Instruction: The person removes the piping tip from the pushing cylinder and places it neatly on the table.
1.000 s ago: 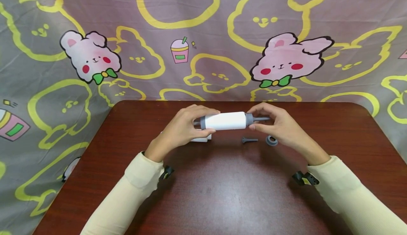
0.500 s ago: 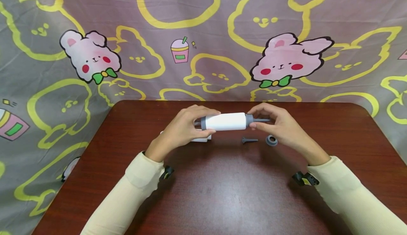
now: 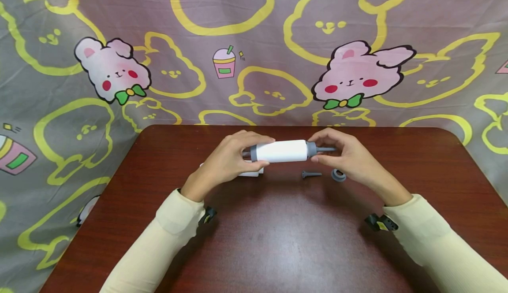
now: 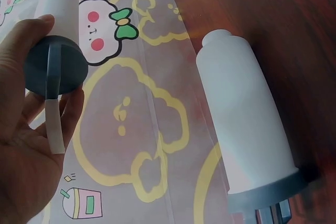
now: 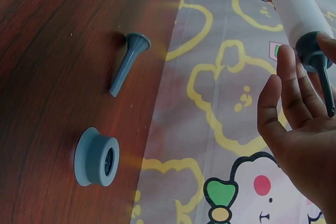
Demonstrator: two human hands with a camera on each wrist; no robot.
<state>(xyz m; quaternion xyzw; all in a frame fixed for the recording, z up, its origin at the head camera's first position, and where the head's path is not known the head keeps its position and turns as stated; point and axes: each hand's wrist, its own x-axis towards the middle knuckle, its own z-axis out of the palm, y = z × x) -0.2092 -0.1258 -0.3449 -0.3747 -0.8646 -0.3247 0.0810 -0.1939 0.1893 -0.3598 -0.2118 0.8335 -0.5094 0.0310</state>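
Observation:
My left hand [image 3: 226, 156] grips the grey-capped end of a white icing syringe [image 3: 282, 151], held level above the table. A grey strip-like plunger handle [image 4: 53, 72] sticks out of that cap towards the left palm. At the other end, my right hand [image 3: 351, 152] pinches the grey collar of the long thin nozzle [image 5: 323, 80] between thumb and fingers. The nozzle sits against the barrel and points into the right palm. A second white syringe barrel [image 4: 244, 114] with a grey cap lies on the table, mostly hidden behind the left hand in the head view.
On the dark wooden table [image 3: 270, 240] lie a loose grey cone-shaped nozzle [image 3: 311, 174] and a grey ring collar [image 3: 338, 175], both below the right hand. A patterned cloth [image 3: 254, 46] hangs behind the table's far edge.
Both hands and the syringe stay in nearly the same place. The right fingers shift slightly on the nozzle collar. The loose parts on the table have not moved.

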